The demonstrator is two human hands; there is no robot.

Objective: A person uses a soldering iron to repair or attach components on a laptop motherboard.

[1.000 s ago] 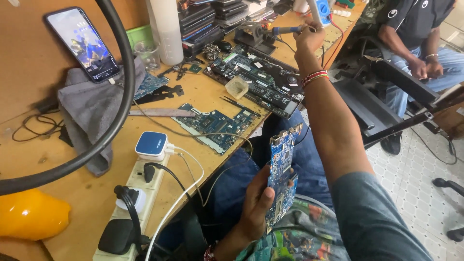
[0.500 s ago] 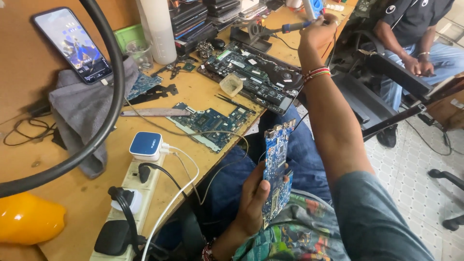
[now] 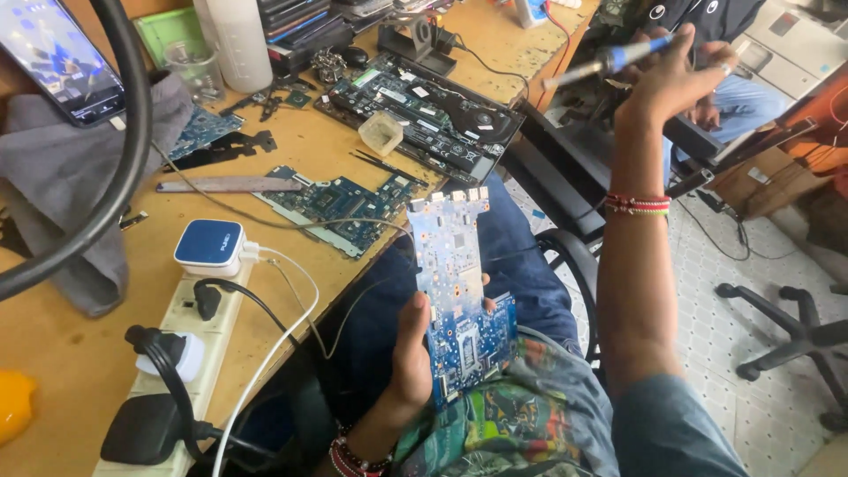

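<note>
My left hand (image 3: 413, 349) grips a blue circuit board (image 3: 459, 291) by its left edge and holds it upright over my lap. My right hand (image 3: 664, 84) is raised at the upper right, closed around a soldering iron (image 3: 601, 64) with a blue and grey handle, tip pointing left. The iron is well above and to the right of the board, apart from it.
The wooden bench (image 3: 79, 353) holds another circuit board (image 3: 340, 205), an opened laptop base (image 3: 424, 110), a small plastic tub (image 3: 382, 132), a power strip (image 3: 177, 353) with plugs and a blue-topped charger (image 3: 208, 247), a grey cloth (image 3: 62, 185) and a phone (image 3: 57, 53). Another person (image 3: 733, 88) sits at the far right; an office chair base (image 3: 795, 336) stands on the floor.
My right hand has drawn back from the far bench toward me and now shows the soldering iron in its grip. The board stays in my left hand, slightly raised.
</note>
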